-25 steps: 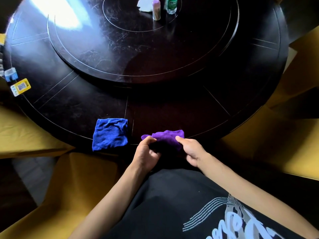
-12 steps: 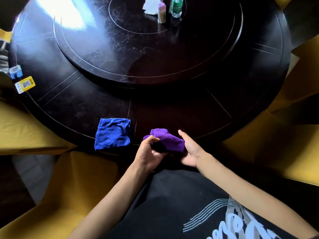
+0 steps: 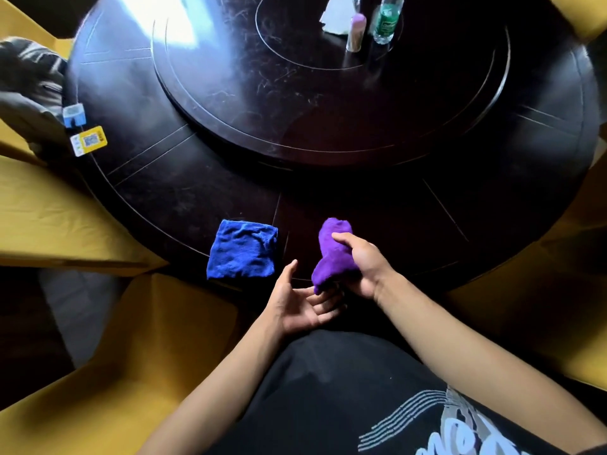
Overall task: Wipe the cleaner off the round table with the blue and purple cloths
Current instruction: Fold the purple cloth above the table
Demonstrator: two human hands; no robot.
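The dark round table (image 3: 203, 192) fills the upper view, with a raised turntable (image 3: 328, 103) in its middle. A folded blue cloth (image 3: 242, 249) lies flat near the table's front edge. Just right of it, my right hand (image 3: 364, 261) grips a bunched purple cloth (image 3: 331, 254) at the table's edge. My left hand (image 3: 300, 302) is palm up and open below the purple cloth, fingertips just under its lower end. White smears show on the turntable surface.
On the turntable's far side stand a green-labelled bottle (image 3: 386, 23), a pink-capped tube (image 3: 355, 32) and white paper (image 3: 335, 19). A yellow card (image 3: 89, 141) and a blue tag (image 3: 74, 114) lie at the table's left rim. Yellow-covered chairs (image 3: 49, 218) surround the table.
Both hands held the purple cloth earlier. Now the left hand has let go and opened below it, while the right hand holds the bunched cloth alone and has raised it.
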